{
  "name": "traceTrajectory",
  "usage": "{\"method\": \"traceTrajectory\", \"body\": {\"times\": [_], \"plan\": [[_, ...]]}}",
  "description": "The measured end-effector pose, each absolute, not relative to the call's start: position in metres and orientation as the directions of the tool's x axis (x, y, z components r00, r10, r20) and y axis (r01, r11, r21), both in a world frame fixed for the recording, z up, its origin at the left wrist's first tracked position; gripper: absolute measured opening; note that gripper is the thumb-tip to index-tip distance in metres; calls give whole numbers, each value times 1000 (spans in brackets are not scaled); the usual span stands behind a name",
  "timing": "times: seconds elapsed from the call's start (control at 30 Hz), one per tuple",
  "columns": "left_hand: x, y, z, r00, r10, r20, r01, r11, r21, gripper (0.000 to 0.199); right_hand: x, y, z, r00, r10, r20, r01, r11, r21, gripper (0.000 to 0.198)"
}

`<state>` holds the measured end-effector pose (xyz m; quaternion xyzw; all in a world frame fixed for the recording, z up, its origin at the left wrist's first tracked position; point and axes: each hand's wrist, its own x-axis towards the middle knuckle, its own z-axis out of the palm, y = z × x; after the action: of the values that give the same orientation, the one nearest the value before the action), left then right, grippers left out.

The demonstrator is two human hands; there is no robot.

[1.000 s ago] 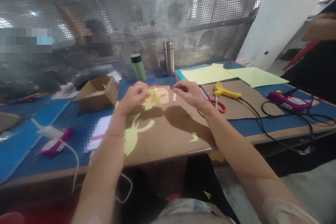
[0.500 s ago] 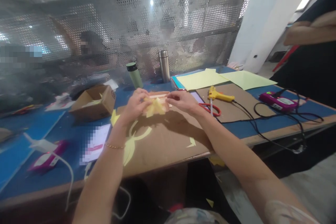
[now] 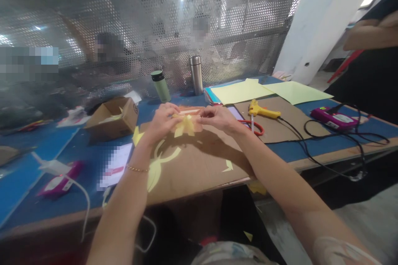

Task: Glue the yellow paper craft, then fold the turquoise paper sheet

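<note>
Between my hands, above a brown cardboard sheet (image 3: 199, 165), is a small orange paper piece (image 3: 195, 109), box-like, with a yellow paper bow (image 3: 185, 125) on its near side. My left hand (image 3: 164, 119) grips its left end, thumb toward the bow. On the right end, my right hand (image 3: 217, 116) is closed with thumb and fingers pinched at the edge. Fingertips partly cover the piece, and its inside is hard to make out. Curved strips of cut yellow paper (image 3: 155, 169) lie on the cardboard near my left wrist.
A yellow glue gun (image 3: 264, 111) with a black cable and orange-handled scissors (image 3: 258, 128) lie to the right. A cardboard box (image 3: 112, 120) and a phone (image 3: 116, 165) are left. A green bottle (image 3: 161, 89) and steel flask (image 3: 195, 76) stand behind. A person with folded arms stands far right.
My view has shifted slightly, so the table appears a little further right. Both hands keep hold of the orange paper piece; the right fingers look slightly more curled.
</note>
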<state>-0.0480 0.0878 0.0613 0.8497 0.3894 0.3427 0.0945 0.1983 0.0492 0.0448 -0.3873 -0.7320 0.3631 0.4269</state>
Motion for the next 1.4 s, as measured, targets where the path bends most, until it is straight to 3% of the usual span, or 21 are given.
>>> {"method": "traceTrajectory", "body": {"times": [0.67, 0.97, 1.4], "plan": [[-41, 79, 69, 427, 810, 402, 736, -569, 366, 5, 194, 59, 34, -246, 922, 299, 203, 350, -915, 25], [-40, 80, 68, 422, 821, 385, 774, -547, 319, 11, 193, 57, 38, -206, 919, 337, 439, 394, -807, 22], [-46, 81, 69, 403, 855, 326, 800, -502, 327, 13, 204, 70, 33, -196, 848, 493, 496, 519, -696, 22]]}}
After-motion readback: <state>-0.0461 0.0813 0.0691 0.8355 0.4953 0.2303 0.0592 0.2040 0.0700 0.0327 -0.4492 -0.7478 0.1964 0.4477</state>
